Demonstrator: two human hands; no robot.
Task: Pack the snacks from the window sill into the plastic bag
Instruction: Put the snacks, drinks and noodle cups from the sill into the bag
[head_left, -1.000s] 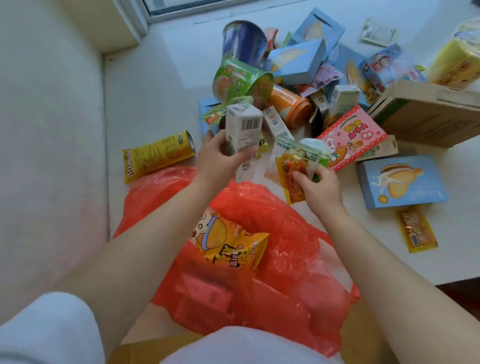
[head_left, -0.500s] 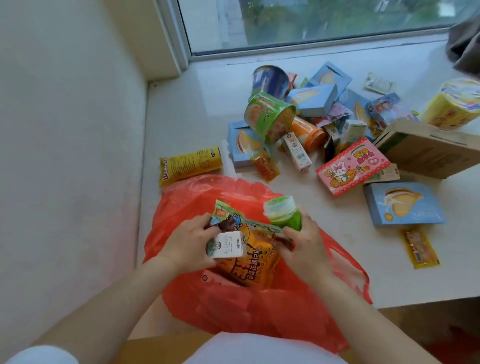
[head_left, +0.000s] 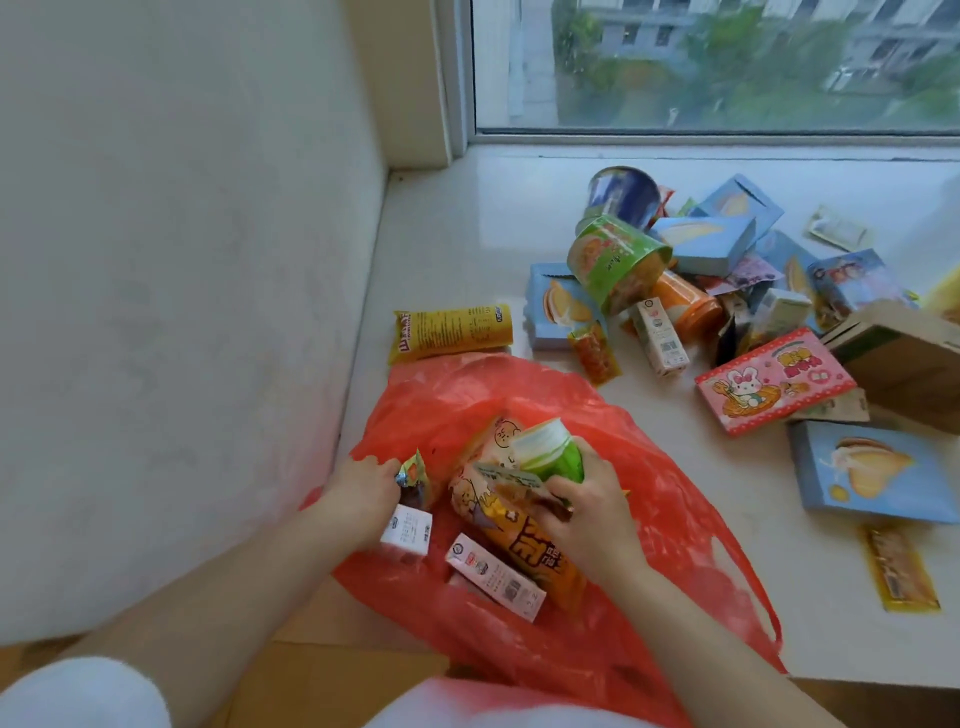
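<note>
Both hands down in the crinkled red plastic bag (head_left: 649, 519) at the sill's (head_left: 467, 228) near edge.
My left hand (head_left: 358, 499) pinches one foil packet (head_left: 414, 475) over one small white carton (head_left: 407, 530); my right hand (head_left: 587, 514) curls round one green cup (head_left: 553, 452) and flat sachet. Sill pile: four blue boxes, one pink box (head_left: 774, 382).

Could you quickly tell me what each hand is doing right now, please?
Left hand: curled round a small white carton and a foil packet, inside the red plastic bag.
Right hand: gripping a green cup and a flat packet.
</note>
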